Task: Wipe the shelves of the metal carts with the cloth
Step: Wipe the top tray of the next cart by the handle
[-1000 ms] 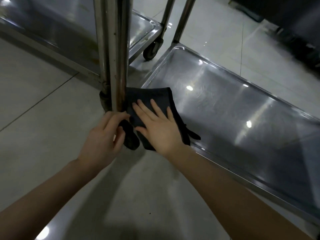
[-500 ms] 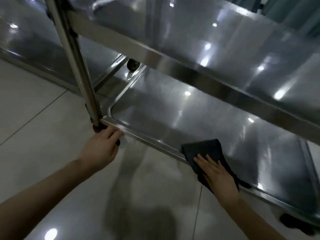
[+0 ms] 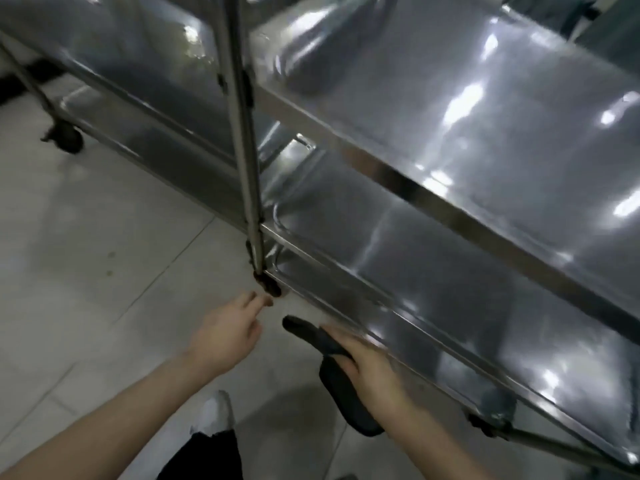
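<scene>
Pale floor tiles (image 3: 86,254) fill the left and lower part of the view, crossed by thin grout lines (image 3: 166,268) and carrying two small dark specks (image 3: 110,263). Near the bottom edge a white shoe (image 3: 214,414) stands on the tiles, with a black trouser leg (image 3: 207,459) just below it. A blurred teal shape (image 3: 616,32) sits in the top right corner.

Pale tiled floor (image 3: 86,237) — glossy, thin dark seams.
</scene>
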Tool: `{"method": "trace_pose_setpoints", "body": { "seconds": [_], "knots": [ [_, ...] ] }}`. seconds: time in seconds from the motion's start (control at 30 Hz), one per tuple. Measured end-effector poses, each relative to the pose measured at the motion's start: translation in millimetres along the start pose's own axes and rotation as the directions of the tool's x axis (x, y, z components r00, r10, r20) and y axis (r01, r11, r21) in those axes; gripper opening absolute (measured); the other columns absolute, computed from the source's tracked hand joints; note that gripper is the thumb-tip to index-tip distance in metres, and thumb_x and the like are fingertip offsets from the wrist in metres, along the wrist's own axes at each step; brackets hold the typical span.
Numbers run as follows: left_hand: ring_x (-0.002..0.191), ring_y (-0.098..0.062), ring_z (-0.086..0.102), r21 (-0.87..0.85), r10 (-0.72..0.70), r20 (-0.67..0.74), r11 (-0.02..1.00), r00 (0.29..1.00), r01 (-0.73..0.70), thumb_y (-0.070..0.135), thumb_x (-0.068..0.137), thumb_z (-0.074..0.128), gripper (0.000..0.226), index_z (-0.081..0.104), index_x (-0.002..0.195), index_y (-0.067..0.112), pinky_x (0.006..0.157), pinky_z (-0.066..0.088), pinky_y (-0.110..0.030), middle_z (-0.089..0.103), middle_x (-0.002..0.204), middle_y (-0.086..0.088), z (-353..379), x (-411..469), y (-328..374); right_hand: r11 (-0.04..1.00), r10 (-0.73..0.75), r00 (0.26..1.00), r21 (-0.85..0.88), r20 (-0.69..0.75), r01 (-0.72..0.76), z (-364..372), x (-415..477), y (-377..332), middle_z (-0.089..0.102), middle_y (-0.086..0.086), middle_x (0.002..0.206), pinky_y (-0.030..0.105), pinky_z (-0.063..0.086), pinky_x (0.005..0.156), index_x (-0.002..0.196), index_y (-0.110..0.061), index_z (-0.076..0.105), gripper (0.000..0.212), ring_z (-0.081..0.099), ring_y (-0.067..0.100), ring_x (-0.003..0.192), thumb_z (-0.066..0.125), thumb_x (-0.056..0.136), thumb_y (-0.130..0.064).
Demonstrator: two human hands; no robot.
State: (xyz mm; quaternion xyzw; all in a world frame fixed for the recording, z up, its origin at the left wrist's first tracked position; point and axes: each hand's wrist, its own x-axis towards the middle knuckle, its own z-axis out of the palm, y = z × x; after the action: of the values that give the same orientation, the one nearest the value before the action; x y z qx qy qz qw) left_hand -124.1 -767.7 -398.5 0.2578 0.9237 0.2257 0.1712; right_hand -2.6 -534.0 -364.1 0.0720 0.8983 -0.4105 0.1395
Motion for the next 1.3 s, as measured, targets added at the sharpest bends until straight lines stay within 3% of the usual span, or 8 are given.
{"method": "trace_pose_setpoints", "body": {
  "seconds": [0.07,0.33,0.57,0.7,0.83,1.0,1.17,1.3],
  "knots": [
    [0.101,-0.023,0.060,-0.049,-0.048,-0.030,0.998,0.998,0.046,0.013,0.092,0.050,0.040,0.053,0.131,0.021,0.082,0.050,-0.037,0.054,0.123,-0.001,-56,-22,13,0.998,-0.058,0.998,-0.008,-0.031,0.058,-29,-10,-60,0.058,-0.031,0.122,0.004,0.035,0.092,0.130,-0.052,0.050,0.045,0.052,-0.014,0.113,0.060,0.097,-0.023],
    [0.100,-0.016,0.063,-0.123,-0.122,-0.199,0.987,0.972,0.098,0.004,0.090,0.056,0.035,0.061,0.123,0.015,0.077,0.045,-0.025,0.061,0.114,0.000,-251,-79,50,0.982,-0.182,0.982,0.033,-0.042,0.184,-123,-15,-257,0.060,-0.029,0.124,0.011,0.041,0.095,0.134,-0.046,0.052,0.041,0.052,-0.013,0.115,0.057,0.098,-0.029],
    [0.098,-0.020,0.063,-0.084,-0.061,-0.307,0.996,0.950,0.037,0.007,0.090,0.055,0.031,0.061,0.119,0.015,0.078,0.053,-0.036,0.063,0.108,-0.001,-370,-74,42,0.967,-0.250,0.953,0.012,-0.172,0.255,-168,19,-381,0.061,-0.034,0.114,0.012,0.041,0.090,0.133,-0.041,0.055,0.039,0.054,-0.014,0.107,0.059,0.097,-0.025],
    [0.098,-0.022,0.062,-0.004,0.012,-0.340,1.000,0.940,-0.014,0.010,0.086,0.059,0.035,0.059,0.120,0.016,0.075,0.054,-0.036,0.061,0.108,0.001,-418,-58,34,0.959,-0.276,0.944,0.011,-0.183,0.283,-175,50,-432,0.065,-0.021,0.121,0.023,0.046,0.095,0.136,-0.039,0.053,0.039,0.058,0.001,0.109,0.056,0.098,-0.029],
    [0.102,-0.019,0.060,0.043,0.047,-0.384,0.999,0.922,-0.033,0.013,0.085,0.061,0.036,0.058,0.120,0.020,0.074,0.054,-0.035,0.059,0.112,0.003,-462,-33,13,0.945,-0.309,0.928,0.040,-0.210,0.324,-180,88,-470,0.065,-0.017,0.120,0.016,0.043,0.093,0.134,-0.033,0.056,0.038,0.057,0.001,0.109,0.058,0.097,-0.025],
    [0.094,-0.020,0.063,0.066,0.051,-0.418,0.997,0.907,-0.026,0.009,0.085,0.059,0.036,0.058,0.119,0.020,0.068,0.052,-0.032,0.060,0.107,0.004,-504,4,-34,0.936,-0.331,0.916,0.048,-0.225,0.350,-185,152,-505,0.066,-0.012,0.119,0.019,0.045,0.093,0.133,-0.029,0.058,0.036,0.059,0.003,0.108,0.057,0.098,-0.026],
    [0.095,-0.016,0.061,0.126,0.024,-0.420,0.991,0.907,0.033,0.014,0.087,0.052,0.036,0.056,0.122,0.023,0.068,0.045,-0.026,0.059,0.112,0.006,-546,52,-79,0.924,-0.362,0.907,0.041,-0.217,0.379,-190,237,-529,0.063,-0.018,0.113,-0.002,0.035,0.083,0.130,-0.026,0.060,0.032,0.051,-0.011,0.101,0.059,0.098,-0.023],
    [0.100,-0.016,0.060,0.145,0.003,-0.406,0.988,0.914,0.061,0.015,0.087,0.051,0.037,0.055,0.123,0.024,0.071,0.042,-0.026,0.058,0.115,0.007,-592,107,-127,0.919,-0.372,0.905,0.051,-0.208,0.390,-191,322,-551,0.058,-0.030,0.108,-0.006,0.030,0.078,0.131,-0.031,0.058,0.033,0.048,-0.023,0.092,0.057,0.098,-0.025]
  ]
}}
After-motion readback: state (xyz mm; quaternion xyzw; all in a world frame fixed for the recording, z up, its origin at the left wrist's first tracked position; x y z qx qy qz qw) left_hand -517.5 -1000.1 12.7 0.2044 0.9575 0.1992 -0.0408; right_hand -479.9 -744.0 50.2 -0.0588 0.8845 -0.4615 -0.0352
